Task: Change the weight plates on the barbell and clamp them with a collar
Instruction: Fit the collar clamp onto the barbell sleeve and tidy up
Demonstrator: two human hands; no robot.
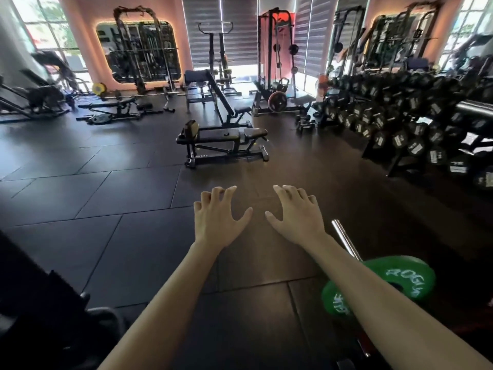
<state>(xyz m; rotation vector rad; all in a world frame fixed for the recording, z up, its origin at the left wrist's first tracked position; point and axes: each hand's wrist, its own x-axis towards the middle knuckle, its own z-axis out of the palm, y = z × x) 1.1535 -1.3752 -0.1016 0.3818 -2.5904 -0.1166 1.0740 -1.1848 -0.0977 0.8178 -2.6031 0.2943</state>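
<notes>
Head view: fingers (221,194) loosely spread on the left hand (217,218) and right hand (296,214), gripping nothing, held out over the floor (106,196). Green weight plate (400,273) on the barbell (345,240) sleeve, just right of the right forearm. Dumbbell rack (400,124) further right.

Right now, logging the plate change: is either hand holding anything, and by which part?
Nothing is held. The left hand and right hand hover with fingers spread, clear of the green plate and barbell sleeve.
</notes>
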